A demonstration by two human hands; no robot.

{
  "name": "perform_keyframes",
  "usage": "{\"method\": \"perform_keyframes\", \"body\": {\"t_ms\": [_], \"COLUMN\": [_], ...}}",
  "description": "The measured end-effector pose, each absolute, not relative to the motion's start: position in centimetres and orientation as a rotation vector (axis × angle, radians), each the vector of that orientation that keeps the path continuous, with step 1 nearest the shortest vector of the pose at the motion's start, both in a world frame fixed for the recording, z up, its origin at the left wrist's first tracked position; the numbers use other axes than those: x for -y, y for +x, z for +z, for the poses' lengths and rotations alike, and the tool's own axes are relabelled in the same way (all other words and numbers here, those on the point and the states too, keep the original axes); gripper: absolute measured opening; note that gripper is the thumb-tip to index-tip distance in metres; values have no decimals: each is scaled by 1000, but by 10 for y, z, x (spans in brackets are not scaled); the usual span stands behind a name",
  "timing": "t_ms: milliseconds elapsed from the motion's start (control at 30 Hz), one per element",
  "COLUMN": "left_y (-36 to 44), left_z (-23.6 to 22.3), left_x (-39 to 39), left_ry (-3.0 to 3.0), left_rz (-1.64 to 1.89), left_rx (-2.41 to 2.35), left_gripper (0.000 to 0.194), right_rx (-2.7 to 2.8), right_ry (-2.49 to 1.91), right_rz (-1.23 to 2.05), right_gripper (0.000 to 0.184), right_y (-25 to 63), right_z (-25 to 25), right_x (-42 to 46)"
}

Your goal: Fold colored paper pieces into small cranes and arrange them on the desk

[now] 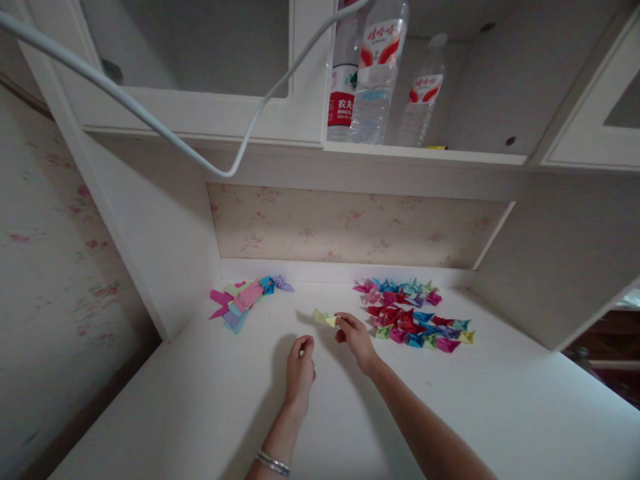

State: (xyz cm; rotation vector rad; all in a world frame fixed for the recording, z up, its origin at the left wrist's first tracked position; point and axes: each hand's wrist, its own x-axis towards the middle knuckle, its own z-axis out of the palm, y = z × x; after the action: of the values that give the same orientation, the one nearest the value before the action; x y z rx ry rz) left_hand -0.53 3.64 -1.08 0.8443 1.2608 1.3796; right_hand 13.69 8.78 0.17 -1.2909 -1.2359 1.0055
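Over there, the right hand point(356, 341) pinches a pale-yellow folded paper point(324, 318) over the white tabletop point(210, 400), between the paper pile point(245, 300) and the rows of colourful folded pieces point(413, 320). The left hand point(300, 370) curls nearby, thumb and forefinger drawn into a small loop.

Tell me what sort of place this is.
Probably a desk nook in a home: floral wallpaper behind a white desktop, and an overhead cabinet holding plastic bottles.
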Motion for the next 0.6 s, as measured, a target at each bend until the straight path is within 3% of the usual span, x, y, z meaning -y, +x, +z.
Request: {"method": "perform_keyframes", "body": {"t_ms": [400, 600], "left_y": [1, 0], "left_z": [-11, -13], "left_x": [-29, -29], "left_ry": [1128, 1173], "left_rz": [1144, 1172], "left_rx": [-1214, -1200], "left_gripper": [59, 45], "right_rx": [951, 1022], "right_ry": [-1054, -1095], "right_rz": [1240, 1226], "right_gripper": [27, 31], "right_y": [168, 169], "right_z": [-24, -24], "right_x": [-18, -18]}}
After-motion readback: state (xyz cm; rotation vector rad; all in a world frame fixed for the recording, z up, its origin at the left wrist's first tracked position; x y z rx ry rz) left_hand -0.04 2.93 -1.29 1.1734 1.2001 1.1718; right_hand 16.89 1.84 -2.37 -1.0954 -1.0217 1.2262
